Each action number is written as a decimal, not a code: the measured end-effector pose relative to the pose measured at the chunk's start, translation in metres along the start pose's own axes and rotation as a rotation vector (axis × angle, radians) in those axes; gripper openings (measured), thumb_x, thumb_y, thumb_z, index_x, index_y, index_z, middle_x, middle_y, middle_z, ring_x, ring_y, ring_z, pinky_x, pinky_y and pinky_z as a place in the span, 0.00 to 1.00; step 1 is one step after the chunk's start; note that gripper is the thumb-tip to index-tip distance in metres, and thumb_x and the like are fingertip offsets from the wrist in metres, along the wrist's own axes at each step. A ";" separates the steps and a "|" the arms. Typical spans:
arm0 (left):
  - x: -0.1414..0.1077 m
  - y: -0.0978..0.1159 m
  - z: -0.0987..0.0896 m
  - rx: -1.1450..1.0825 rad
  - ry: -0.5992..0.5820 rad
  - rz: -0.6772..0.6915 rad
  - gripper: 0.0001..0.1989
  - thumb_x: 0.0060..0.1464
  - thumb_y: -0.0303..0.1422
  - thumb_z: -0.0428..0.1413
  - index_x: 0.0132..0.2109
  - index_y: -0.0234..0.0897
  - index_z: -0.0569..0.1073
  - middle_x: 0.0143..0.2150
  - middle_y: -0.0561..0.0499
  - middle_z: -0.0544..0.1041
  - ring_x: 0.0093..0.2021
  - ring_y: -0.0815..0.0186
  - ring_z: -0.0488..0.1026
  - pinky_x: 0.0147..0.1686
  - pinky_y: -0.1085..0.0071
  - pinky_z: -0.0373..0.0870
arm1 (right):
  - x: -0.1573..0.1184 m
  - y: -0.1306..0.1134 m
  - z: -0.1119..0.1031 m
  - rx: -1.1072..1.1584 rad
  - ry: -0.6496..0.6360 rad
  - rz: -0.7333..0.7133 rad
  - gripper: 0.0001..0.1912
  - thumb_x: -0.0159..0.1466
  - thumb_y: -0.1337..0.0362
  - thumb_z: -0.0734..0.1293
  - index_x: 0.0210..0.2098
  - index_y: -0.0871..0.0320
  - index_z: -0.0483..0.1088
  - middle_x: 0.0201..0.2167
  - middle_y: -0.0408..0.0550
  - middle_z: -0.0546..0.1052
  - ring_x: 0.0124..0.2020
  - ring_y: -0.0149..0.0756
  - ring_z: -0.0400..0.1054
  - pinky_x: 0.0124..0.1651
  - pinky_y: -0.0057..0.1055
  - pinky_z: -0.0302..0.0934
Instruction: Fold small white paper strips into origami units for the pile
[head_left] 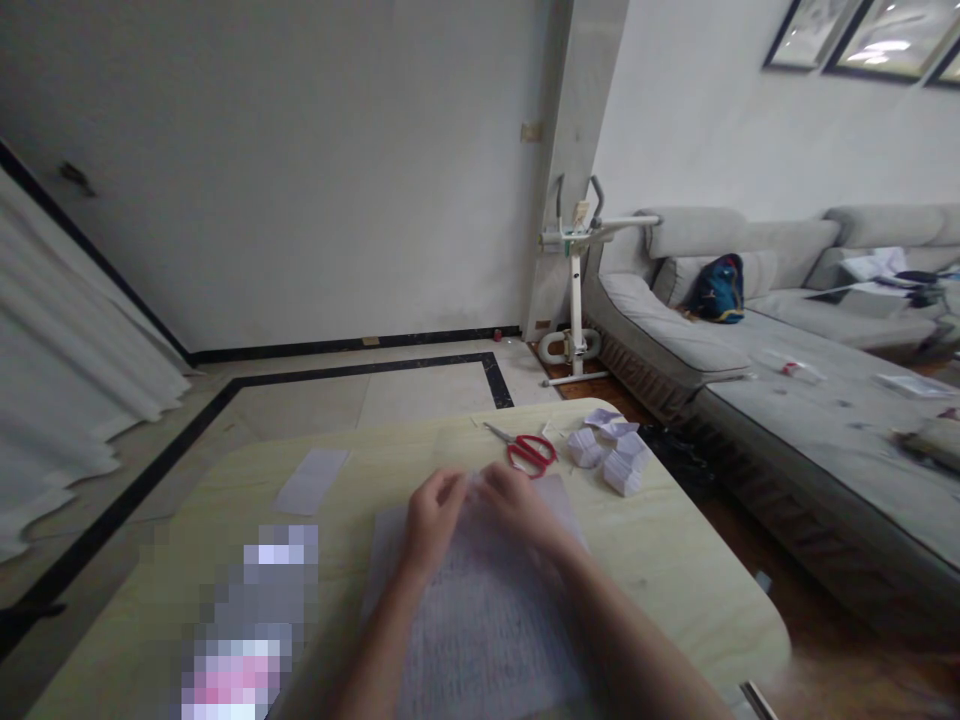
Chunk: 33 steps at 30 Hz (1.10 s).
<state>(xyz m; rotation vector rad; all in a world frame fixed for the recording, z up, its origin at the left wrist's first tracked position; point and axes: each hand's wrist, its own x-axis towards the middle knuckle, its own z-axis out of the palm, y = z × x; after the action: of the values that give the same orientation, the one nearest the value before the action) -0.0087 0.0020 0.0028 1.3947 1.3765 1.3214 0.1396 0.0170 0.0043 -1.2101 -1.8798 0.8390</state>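
Observation:
A large sheet of paper with faint writing (487, 620) lies on the light wooden table (675, 570) in front of me. Over its far edge my left hand (435, 515) and my right hand (517, 500) are close together, fingers bent inward. Something pale, perhaps a bit of paper, shows between the fingertips, but blur hides what it is. Just beyond my right hand lie red-handled scissors (531, 454). Folded or crumpled paper pieces (624, 465) sit to the right of the scissors. To the left is a small blank paper (311, 481).
A pixelated object (255, 620) lies on the table's left side. Past the table's right edge stands a grey sofa (810, 420) with a blue bag (720, 289). White exercise equipment (576, 290) stands by the wall. A white curtain (67, 370) hangs at left.

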 end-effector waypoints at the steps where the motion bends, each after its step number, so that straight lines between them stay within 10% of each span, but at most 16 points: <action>1: 0.000 0.000 0.000 0.017 0.000 0.010 0.11 0.49 0.38 0.56 0.34 0.34 0.75 0.30 0.48 0.78 0.31 0.64 0.75 0.33 0.71 0.70 | 0.000 0.000 0.001 -0.019 0.004 -0.003 0.10 0.62 0.64 0.61 0.25 0.59 0.62 0.23 0.42 0.67 0.25 0.30 0.58 0.27 0.27 0.49; 33: -0.001 0.004 0.002 -0.008 0.030 0.074 0.10 0.49 0.38 0.57 0.33 0.35 0.77 0.31 0.49 0.77 0.34 0.64 0.72 0.35 0.72 0.68 | 0.001 -0.006 -0.003 0.115 0.147 -0.033 0.07 0.60 0.63 0.63 0.28 0.59 0.69 0.25 0.45 0.71 0.28 0.32 0.64 0.31 0.28 0.57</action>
<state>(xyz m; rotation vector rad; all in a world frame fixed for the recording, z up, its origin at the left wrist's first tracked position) -0.0063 0.0006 0.0059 1.4382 1.3494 1.3987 0.1394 0.0163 0.0107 -1.1364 -1.7064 0.8068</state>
